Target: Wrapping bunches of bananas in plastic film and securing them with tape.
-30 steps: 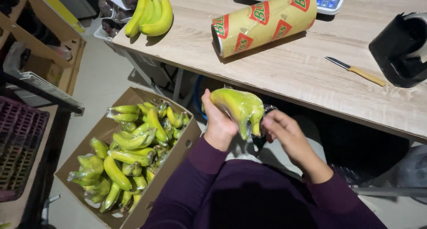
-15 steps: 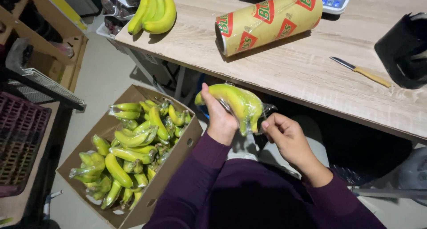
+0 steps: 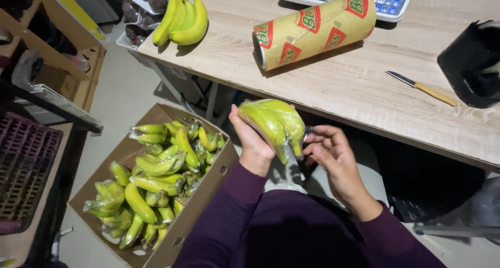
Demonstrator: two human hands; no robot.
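The left hand [image 3: 253, 142] is closed around a film-wrapped banana bunch [image 3: 273, 123], while the right hand [image 3: 328, 149] — fingers half curled — touches its stem end. Just short of the table [image 3: 333, 86] edge, the wrap would best be pulled taut and smoothed flat. Left of the bunch sits a box of bananas [image 3: 156, 179]; beyond it, on the table, lies the film roll [image 3: 312, 29].

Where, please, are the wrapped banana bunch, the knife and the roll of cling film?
wrapped banana bunch [image 3: 273, 123], head view, middle of the fruit
knife [image 3: 423, 88], head view, where blade meets handle
roll of cling film [image 3: 315, 29], head view, middle of its side
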